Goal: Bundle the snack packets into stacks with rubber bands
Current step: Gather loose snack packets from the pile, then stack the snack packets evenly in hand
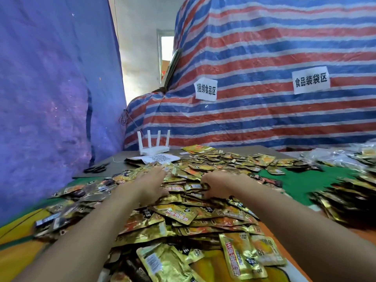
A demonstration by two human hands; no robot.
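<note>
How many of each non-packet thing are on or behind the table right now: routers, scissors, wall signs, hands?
White router: 1
Black scissors: 1
White paper signs on the striped tarp: 2
Hands in the packet pile, left hand and right hand: 2
Total: 6

Two hands (151, 185), one router (154, 146) with four antennas, two paper signs (206, 89), one pair of scissors (95, 169), and packets (179, 212) too many to count.
</note>
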